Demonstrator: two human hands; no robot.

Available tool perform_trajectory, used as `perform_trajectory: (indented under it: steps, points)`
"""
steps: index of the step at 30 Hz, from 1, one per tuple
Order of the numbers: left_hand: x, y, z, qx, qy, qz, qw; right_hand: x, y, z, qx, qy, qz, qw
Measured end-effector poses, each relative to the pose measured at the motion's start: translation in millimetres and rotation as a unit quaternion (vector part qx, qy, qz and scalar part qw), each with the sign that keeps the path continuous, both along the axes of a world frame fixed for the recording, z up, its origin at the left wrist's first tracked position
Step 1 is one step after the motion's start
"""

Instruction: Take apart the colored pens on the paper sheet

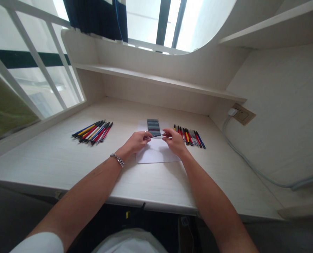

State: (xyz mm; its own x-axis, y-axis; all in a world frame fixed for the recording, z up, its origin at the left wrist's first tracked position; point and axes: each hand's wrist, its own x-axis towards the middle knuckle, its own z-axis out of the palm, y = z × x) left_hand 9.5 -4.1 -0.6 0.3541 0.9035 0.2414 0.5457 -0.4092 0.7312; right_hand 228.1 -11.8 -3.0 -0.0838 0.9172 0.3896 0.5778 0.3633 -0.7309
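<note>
Hands at desk: L hand (136, 141) and R hand (174, 141) curled, fingertips (148, 137) nearly meeting at 6 o'clock of dark smartphone (153, 127), which lies flat at 12 o'clock on white paper sheet (156, 154). Thin pale item (156, 135) between hands, too small to identify; can't tell if either hand grips it. Loose pen bundle (91, 133), red, yellow, blue and black barrels, at 9 o'clock of sheet; second pen row (189, 137) just beside it at 3 o'clock. Chain bracelet (117, 160) worn above L hand. White laminate desk (53, 165) w/ shelf (156, 79) behind; wall socket (242, 114) w/ white plug (232, 111) at 2 o'clock, grey cable (251, 168) running down from it.
</note>
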Motion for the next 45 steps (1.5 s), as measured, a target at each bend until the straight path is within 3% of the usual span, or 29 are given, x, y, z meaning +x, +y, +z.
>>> perform_trajectory:
  steps: [9, 25, 28, 37, 45]
  points:
    - [-4.5, 8.3, -6.5, 0.013, 0.015, 0.022, 1.0, -4.6, 16.3, -17.4, -0.037, -0.236, -0.09, 0.967]
    - [-7.1, 11.0, -9.0, 0.018, 0.027, 0.025, 0.999, -8.8, 13.5, -16.6, -0.043, -0.256, -0.08, 0.963]
    - [-7.8, 10.8, -8.7, 0.017, 0.025, 0.028, 0.999, -7.0, 12.8, -13.7, -0.051, -0.224, -0.08, 0.97]
    - [-9.0, 10.0, -5.4, 0.013, 0.037, 0.043, 0.998, 27.2, 16.3, -0.9, -0.013, 0.016, -0.073, 0.997]
    - [-9.4, 9.2, -5.9, 0.016, 0.018, 0.037, 0.999, 45.4, 6.0, 13.3, 0.035, 0.058, -0.059, 0.996]
